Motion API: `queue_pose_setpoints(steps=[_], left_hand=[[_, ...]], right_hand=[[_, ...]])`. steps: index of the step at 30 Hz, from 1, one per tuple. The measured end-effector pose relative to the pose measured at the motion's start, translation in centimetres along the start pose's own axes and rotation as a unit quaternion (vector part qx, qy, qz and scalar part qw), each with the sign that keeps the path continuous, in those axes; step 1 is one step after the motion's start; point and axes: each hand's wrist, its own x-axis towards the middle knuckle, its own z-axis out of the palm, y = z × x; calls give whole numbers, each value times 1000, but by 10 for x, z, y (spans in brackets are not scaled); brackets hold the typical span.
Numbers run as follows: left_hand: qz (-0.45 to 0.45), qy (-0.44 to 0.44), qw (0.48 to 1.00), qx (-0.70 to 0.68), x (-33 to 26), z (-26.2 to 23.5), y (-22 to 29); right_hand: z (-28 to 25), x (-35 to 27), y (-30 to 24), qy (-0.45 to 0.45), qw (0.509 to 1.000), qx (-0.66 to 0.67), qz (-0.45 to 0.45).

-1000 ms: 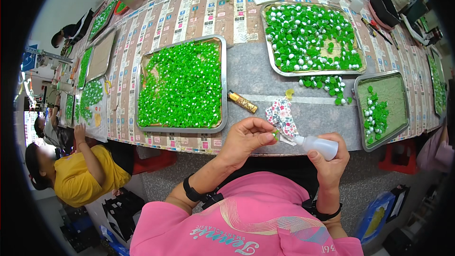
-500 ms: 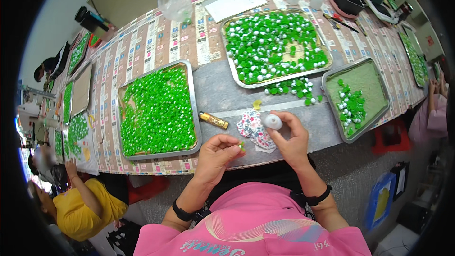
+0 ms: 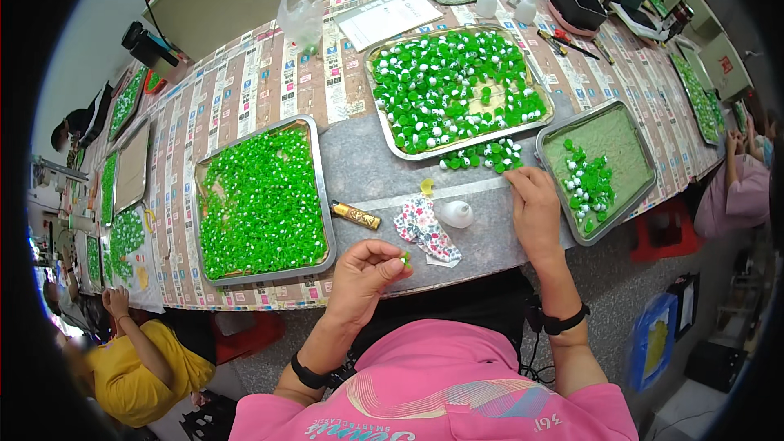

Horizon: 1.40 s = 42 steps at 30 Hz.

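Note:
My left hand (image 3: 365,279) is closed in a pinch above the table's near edge, with a small green plastic piece (image 3: 406,259) between thumb and fingertips. Stretched farther forward, my right hand (image 3: 536,211) has its fingers drawn together at the right edge of a loose pile of green and white pieces (image 3: 482,156). What its fingertips hold, if anything, is hidden. A white squeeze bottle (image 3: 456,214) sits between my hands, beside a floral cloth (image 3: 425,229). Left of the cloth lies a gold and dark tube (image 3: 356,215).
A metal tray of small green pieces (image 3: 323,220) stands left, a larger tray of green and white pieces (image 3: 400,153) farther back. At right is a smaller tray (image 3: 629,126) holding a cluster. Papers (image 3: 390,20) and a plastic bag (image 3: 300,10) lie behind. A person in yellow (image 3: 135,376) works at left.
My right hand has put the squeeze bottle down by the floral cloth and moved right and forward to the loose pile. My left hand keeps its pinch on the green piece.

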Motion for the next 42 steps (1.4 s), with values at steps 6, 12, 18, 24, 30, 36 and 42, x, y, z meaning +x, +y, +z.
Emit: queue_pose_setpoints(steps=[6, 12, 18, 24, 30, 36, 42], left_hand=[[-9, 6, 1000, 4, -4, 1, 1], [-18, -19, 1000, 2, -2, 10, 0], [-42, -50, 998, -14, -1, 19, -3], [-51, -60, 997, -21, 0, 21, -4], [-43, -72, 997, -4, 2, 23, -3], [-37, -73, 997, 16, 1, 25, 0], [22, -84, 993, 82, 1, 22, -6]], right_hand=[[-5, 1, -2, -33, 993, 89, 76], [-26, -27, -30, -114, 854, 456, 224], [-25, -53, -78, -199, 753, 583, 231], [-19, -54, -95, -153, 806, 535, 202], [-18, -56, -93, -153, 836, 494, 184], [-22, -53, -93, -144, 902, 395, 96], [-20, -56, -92, -126, 894, 422, 78]])
